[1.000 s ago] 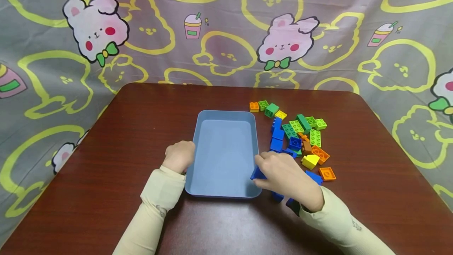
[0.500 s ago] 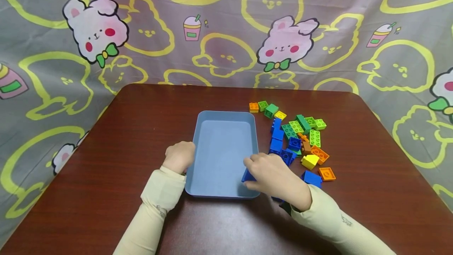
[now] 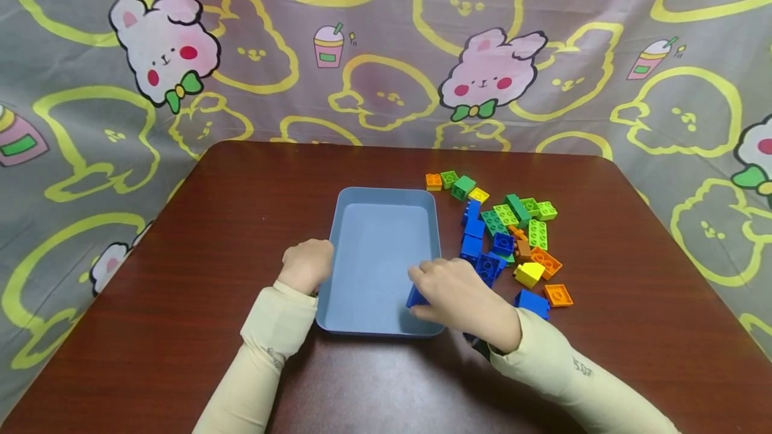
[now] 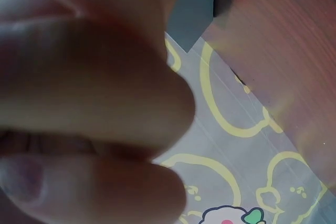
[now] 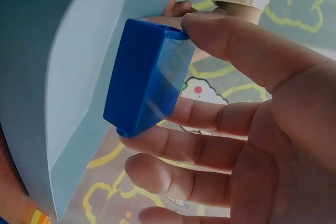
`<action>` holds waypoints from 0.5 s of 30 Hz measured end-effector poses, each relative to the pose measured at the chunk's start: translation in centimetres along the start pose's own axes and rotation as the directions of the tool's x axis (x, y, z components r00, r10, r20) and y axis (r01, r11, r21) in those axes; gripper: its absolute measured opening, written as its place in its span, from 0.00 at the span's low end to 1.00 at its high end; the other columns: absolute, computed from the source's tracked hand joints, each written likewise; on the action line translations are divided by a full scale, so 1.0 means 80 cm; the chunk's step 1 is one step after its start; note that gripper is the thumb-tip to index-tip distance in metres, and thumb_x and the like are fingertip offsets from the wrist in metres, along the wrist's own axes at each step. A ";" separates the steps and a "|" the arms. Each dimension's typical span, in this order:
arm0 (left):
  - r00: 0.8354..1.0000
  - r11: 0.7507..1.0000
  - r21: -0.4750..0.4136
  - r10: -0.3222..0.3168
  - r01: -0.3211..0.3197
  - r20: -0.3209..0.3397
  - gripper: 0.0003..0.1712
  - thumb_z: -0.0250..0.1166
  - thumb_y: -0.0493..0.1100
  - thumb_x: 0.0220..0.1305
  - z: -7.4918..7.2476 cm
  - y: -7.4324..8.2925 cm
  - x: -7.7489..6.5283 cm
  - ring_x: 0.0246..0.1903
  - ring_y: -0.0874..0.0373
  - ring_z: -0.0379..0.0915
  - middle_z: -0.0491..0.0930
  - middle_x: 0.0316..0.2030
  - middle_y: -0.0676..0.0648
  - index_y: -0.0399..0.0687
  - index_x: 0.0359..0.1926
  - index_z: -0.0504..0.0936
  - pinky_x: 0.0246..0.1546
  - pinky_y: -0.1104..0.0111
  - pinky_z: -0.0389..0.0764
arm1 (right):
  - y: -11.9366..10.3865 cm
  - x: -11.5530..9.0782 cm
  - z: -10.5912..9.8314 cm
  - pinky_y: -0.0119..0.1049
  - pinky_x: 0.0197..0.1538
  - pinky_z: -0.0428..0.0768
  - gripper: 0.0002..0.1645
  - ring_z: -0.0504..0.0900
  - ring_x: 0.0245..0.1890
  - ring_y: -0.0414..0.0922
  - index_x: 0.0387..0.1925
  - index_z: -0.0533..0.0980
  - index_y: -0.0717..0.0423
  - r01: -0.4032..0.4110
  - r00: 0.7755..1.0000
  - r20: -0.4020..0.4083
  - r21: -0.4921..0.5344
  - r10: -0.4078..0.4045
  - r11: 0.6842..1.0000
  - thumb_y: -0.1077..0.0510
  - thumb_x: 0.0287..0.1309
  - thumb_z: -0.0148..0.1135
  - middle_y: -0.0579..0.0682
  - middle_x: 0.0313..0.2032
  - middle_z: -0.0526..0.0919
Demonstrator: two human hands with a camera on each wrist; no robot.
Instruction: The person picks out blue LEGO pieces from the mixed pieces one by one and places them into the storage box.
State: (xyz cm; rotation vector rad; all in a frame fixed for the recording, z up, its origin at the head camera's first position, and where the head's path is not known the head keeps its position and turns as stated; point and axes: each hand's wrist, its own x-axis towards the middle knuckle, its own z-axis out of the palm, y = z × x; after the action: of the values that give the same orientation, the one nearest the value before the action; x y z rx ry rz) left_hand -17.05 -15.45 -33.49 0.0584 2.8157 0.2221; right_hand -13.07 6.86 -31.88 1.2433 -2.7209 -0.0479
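Observation:
A blue-grey tray (image 3: 375, 253) stands in the middle of the table. At its left rim, my left hand (image 3: 306, 266) has curled fingers gripping the edge; in the left wrist view those fingers (image 4: 94, 82) fill much of the picture, with a strip of tray wall (image 4: 194, 11) beyond. Over the tray's near right part, my right hand (image 3: 461, 299) holds a blue toy building brick (image 3: 416, 297). The right wrist view shows this brick (image 5: 139, 77) pinched between thumb and fingertips, beside the tray's wall.
Right of the tray lie several loose bricks: blue ones (image 3: 472, 246) nearest, then green (image 3: 494, 222), yellow (image 3: 529, 274) and orange (image 3: 558, 295). Some bricks are partly hidden under my right forearm. A patterned cloth (image 3: 386, 92) hangs behind the dark table (image 3: 265, 186).
My right hand has moved left with the blue brick, from the tray's right rim to over its inside. My left hand has stayed at the left rim.

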 end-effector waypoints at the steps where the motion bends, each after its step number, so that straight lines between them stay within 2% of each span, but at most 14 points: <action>1: 1.000 1.000 0.002 0.001 -0.001 -0.001 0.17 0.50 0.34 0.60 0.000 0.000 0.000 0.13 0.55 0.70 0.71 0.11 0.46 0.43 0.16 0.75 0.16 0.62 0.70 | 0.000 0.001 0.001 0.25 0.15 0.61 0.22 0.64 0.14 0.38 0.23 0.71 0.54 0.005 1.000 -0.001 -0.001 -0.005 1.000 0.43 0.39 0.70 0.44 0.15 0.69; 15: 1.000 1.000 0.006 -0.006 0.006 0.008 0.17 0.49 0.34 0.61 0.001 -0.001 0.003 0.12 0.55 0.70 0.71 0.11 0.46 0.43 0.17 0.75 0.16 0.61 0.70 | -0.007 0.008 0.010 0.26 0.13 0.60 0.23 0.66 0.13 0.38 0.21 0.70 0.53 0.071 0.997 -0.030 -0.054 -0.073 0.996 0.41 0.39 0.69 0.44 0.15 0.69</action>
State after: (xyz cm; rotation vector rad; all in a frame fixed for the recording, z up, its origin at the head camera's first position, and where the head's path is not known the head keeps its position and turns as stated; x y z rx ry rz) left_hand -17.24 -15.49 -33.67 0.0528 2.8081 0.2113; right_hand -13.21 5.98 -32.63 1.3155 -2.6300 -0.1060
